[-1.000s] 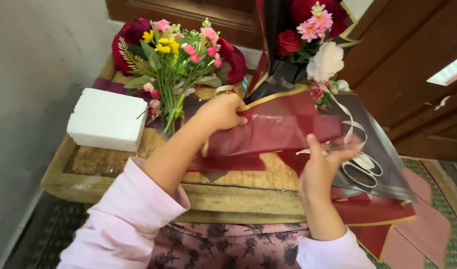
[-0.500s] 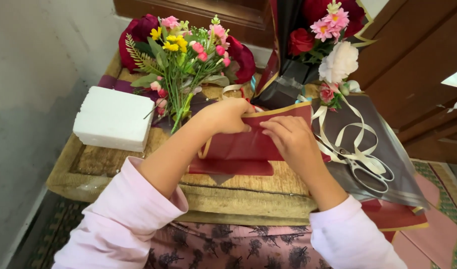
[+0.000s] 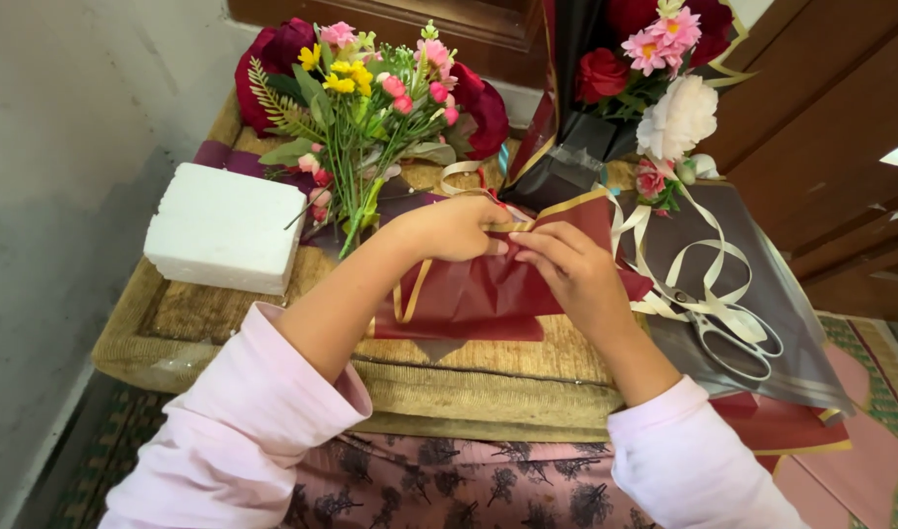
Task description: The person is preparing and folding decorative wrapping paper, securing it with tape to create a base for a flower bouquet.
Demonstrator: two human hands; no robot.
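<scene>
A dark red wrapping sheet with a gold edge lies folded on the woven stool top. My left hand pinches its upper edge near the gold border. My right hand rests on the same sheet just to the right, fingertips touching the left hand's at the fold. Both hands grip the paper.
A white foam block sits at the left. A bunch of mixed artificial flowers lies behind the hands. A black-wrapped bouquet stands at the back right. White scissors and cream ribbon lie on a grey sheet to the right.
My right hand has moved left from the sheet's right corner to meet the left hand, folding the red sheet over. The left hand stayed put. The camera shifted slightly.
</scene>
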